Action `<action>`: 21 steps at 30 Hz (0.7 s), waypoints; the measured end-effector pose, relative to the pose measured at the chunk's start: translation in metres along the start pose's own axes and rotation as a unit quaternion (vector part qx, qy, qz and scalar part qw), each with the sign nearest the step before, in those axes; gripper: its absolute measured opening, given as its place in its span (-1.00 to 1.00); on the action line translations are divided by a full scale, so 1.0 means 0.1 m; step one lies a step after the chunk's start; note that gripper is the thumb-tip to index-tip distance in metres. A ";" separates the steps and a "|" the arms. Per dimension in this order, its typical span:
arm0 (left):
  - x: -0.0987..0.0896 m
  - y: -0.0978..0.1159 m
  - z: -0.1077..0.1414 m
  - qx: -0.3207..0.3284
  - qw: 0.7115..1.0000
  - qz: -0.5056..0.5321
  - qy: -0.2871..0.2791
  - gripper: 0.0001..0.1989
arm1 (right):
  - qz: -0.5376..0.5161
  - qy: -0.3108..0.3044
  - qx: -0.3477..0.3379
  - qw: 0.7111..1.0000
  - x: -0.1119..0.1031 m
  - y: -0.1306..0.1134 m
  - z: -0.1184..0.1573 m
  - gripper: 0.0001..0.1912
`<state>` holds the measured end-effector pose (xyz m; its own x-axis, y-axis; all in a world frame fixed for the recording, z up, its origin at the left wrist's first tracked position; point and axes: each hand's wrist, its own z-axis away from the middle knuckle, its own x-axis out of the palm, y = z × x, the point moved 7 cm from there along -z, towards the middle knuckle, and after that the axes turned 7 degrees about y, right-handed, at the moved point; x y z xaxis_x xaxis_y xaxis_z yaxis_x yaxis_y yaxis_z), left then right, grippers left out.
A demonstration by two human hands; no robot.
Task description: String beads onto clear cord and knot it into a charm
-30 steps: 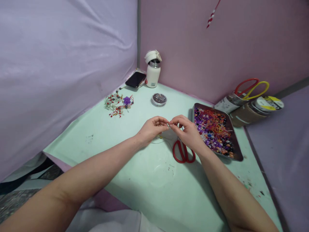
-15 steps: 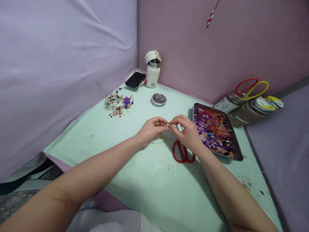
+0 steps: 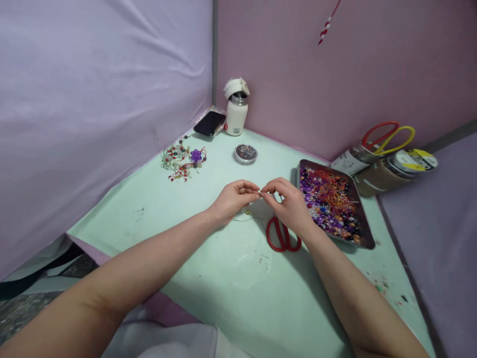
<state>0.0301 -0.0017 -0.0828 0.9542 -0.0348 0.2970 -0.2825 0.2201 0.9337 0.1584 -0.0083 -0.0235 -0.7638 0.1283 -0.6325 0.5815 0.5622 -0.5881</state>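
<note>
My left hand [image 3: 238,199] and my right hand [image 3: 285,203] meet fingertip to fingertip above the middle of the table. Each is closed in a pinch on a thin string; the pinched part is tiny and mostly hidden by the fingers. Below them a loose loop of the string [image 3: 257,217] hangs or lies near the tabletop, with a small yellow bead [image 3: 248,212] by it. Red-handled scissors [image 3: 276,240] lie under my right wrist, their blades partly covered by that hand.
To the right stands a metal tray [image 3: 367,228] of mixed beads and coloured cords. Behind it are two jars, one holding scissors [image 3: 387,136]. A round tin [image 3: 246,153], a white bottle [image 3: 236,117], a phone [image 3: 209,123] and strung beads [image 3: 179,159] sit toward the back.
Both hands stay nearly in place, fingertips still together, with only a slight shift of the fingers. The loop of string below has moved a little. Nothing has been let go.
</note>
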 end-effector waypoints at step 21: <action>-0.06 0.03 0.02 -0.009 0.999 0.013 0.035 -0.73 | 0.051 0.041 -0.113 0.991 0.02 -0.13 0.03 -0.91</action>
<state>0.0232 -0.0025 -0.0814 0.9515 0.0400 0.3051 -0.3057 0.2373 0.9221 0.1503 -0.0181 -0.0187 -0.7303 0.2551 -0.6337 0.5859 0.7109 -0.3890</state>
